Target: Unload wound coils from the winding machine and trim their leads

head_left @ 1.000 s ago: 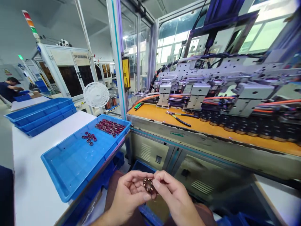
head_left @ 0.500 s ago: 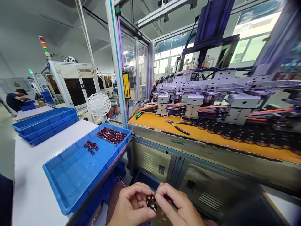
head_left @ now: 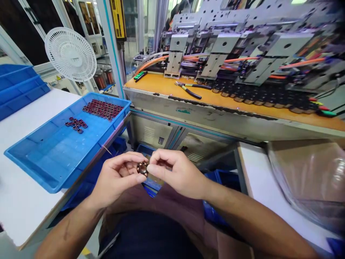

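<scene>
The small wound ring (head_left: 142, 168) sits between my two hands, low in the middle of the view, above my lap. It is round, dark, with copper-coloured coils set around its hole, and they look shiny. It has no long axis; its flat face is turned up toward me. My left hand (head_left: 116, 178) closes on it from the left, thumb below and fingers curled over the top. My right hand (head_left: 172, 172) pinches it from the right with thumb and forefinger. Both hands touch it, so neither is nearer; the ring lies just at the fingertips of each.

To the left, near me, is a blue plastic tray (head_left: 35, 169) on a white table (head_left: 16, 205). At its far end lies a dense heap of the same dark red rings (head_left: 102, 109), and a small loose group (head_left: 76, 124) beside it. Behind the tray stands a white fan (head_left: 70, 54). Far ahead, a pair of pliers (head_left: 188, 89) lies on the orange bench top (head_left: 167, 84) of the grey metal machine (head_left: 231, 43).
</scene>
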Action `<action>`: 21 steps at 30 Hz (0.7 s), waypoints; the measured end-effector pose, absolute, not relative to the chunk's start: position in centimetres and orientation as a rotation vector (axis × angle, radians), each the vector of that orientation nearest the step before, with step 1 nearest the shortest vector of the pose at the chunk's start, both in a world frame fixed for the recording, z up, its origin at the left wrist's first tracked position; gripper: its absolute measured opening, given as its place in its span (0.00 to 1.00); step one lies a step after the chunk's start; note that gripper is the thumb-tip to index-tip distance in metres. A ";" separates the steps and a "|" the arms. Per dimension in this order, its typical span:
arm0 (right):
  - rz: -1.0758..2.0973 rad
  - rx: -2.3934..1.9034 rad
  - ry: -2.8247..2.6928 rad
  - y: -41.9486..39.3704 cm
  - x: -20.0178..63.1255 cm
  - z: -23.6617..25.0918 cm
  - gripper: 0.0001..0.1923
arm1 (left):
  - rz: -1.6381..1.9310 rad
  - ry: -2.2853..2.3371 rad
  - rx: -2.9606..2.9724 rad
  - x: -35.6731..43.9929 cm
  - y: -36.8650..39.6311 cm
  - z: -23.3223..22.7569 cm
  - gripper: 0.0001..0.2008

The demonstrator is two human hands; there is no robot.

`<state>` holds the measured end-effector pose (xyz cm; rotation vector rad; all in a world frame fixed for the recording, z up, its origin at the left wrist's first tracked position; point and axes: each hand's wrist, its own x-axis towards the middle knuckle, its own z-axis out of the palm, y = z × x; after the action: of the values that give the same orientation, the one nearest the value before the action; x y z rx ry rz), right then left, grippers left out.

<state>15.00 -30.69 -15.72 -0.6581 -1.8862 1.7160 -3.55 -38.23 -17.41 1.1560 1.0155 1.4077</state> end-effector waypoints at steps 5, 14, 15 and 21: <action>1.714 -0.653 -1.934 -29.6 15.9 -15.8 0.13 | 1.379 0.979 1.075 -3.9 -38.1 -17.7 0.16; 1.464 -0.207 -2.273 -28.4 12.1 -12.7 0.05 | 1.215 1.013 0.923 -4.0 -39.5 -16.6 0.18; 1.485 -0.178 -2.300 -28.4 11.5 -12.9 0.06 | 1.217 1.016 0.904 -4.1 -39.7 -16.7 0.20; 1.559 -0.207 -2.298 -28.5 10.1 -15.4 0.21 | 1.346 1.070 0.876 -4.6 -41.2 -18.3 0.32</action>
<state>10.08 -28.54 -15.39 -0.2070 -2.2981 1.5588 -4.62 -41.24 -18.28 0.8758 1.0696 1.3463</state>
